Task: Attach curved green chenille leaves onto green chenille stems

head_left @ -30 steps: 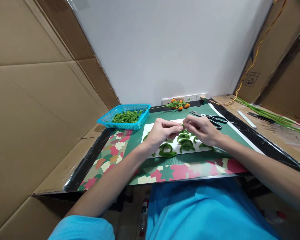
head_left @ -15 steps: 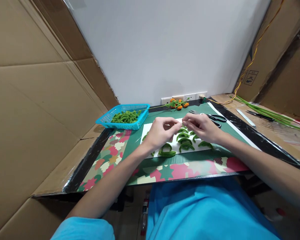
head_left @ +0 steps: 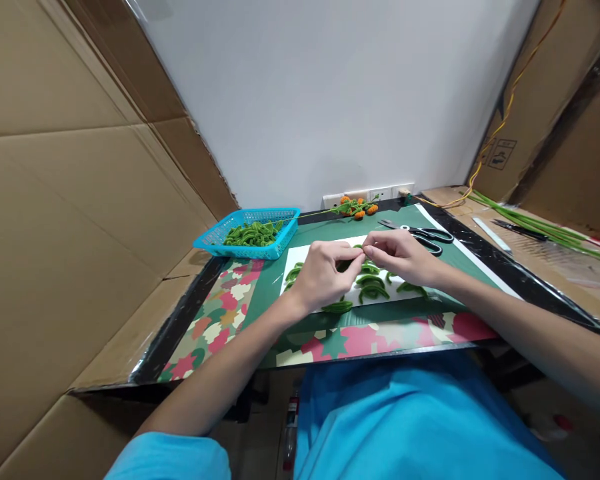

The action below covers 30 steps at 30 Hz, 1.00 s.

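Note:
My left hand (head_left: 325,277) is closed in a pinch, its thumb and forefinger meeting the fingertips of my right hand (head_left: 401,258), which is pinched too. Between the fingertips a small bit of green pipe cleaner (head_left: 359,247) shows; the fingers hide most of it. Both hands are over a white sheet of paper (head_left: 293,255). On and around that sheet lie several curved green pipe-cleaner pieces (head_left: 373,292), some partly behind my left hand. One more bundle (head_left: 338,307) sits at the sheet's front edge, below my left wrist.
A blue plastic basket (head_left: 260,252) of green pipe-cleaner pieces (head_left: 253,235) stands at the back left. Orange-and-green pipe-cleaner flowers (head_left: 359,208) lie near the wall sockets. Black-handled scissors (head_left: 433,235) rest behind my right hand. Long green stems (head_left: 545,229) and a white strip (head_left: 491,235) are at right.
My left hand has shifted slightly right and turned, its fingertips now closer against those of my right hand. My right hand has barely moved.

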Each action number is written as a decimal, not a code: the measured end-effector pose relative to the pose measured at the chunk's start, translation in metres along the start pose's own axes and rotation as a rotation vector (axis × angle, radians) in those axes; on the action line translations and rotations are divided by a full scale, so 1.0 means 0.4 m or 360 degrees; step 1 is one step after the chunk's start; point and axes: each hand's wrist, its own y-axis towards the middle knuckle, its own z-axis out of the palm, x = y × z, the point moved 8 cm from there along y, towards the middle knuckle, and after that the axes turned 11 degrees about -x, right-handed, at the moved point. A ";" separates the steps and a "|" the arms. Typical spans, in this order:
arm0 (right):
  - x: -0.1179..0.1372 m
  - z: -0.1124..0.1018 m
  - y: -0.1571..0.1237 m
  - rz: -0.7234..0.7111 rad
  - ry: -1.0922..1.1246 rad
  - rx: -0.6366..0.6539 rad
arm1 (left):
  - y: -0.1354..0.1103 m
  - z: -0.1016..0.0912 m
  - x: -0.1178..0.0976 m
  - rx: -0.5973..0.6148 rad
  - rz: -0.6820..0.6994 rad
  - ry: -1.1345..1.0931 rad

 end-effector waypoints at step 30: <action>-0.073 0.004 0.008 0.0540 0.0415 0.0025 | -0.029 0.024 -0.071 -0.0036 0.1035 0.0920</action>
